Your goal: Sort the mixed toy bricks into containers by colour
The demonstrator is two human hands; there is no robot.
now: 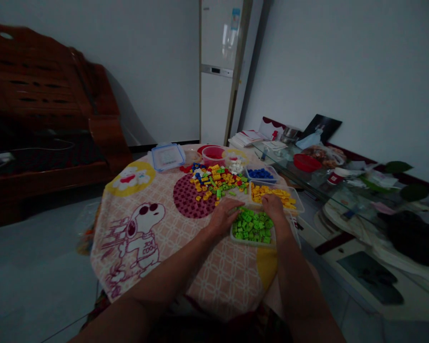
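Three tubs (252,244) on the bench (218,276), apparently to part colours: blue bricks (260,174), yellow bricks (289,201), green bricks (253,228); mixed pile (214,180) alongside. Left hand (224,217) by green, right hand (274,208) at yellow; fingers' grip, I cannot tell.

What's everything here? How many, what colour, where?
bench: 1, brown, left
appliance: 1, white, far corner
table: 1, patterned cloth, middle
lid: 1, clear-blue, table's far left
tub: 1, pink, table's far edge
loose bricks: uncountable, mixed, table's middle
boxes: at least 3, clear, table's right
blue bricks: many, blue, farthest box
yellow bricks: many, yellow, middle box
green bricks: many, green, nearest box
glass table: 1, clear, right
bowl: 1, red, on glass table
cup: 1, red-white, near bowl
clutter: uncountable, mixed, right
left hand: 1, bare, by green bricks
right hand: 1, bare, at yellow bricks
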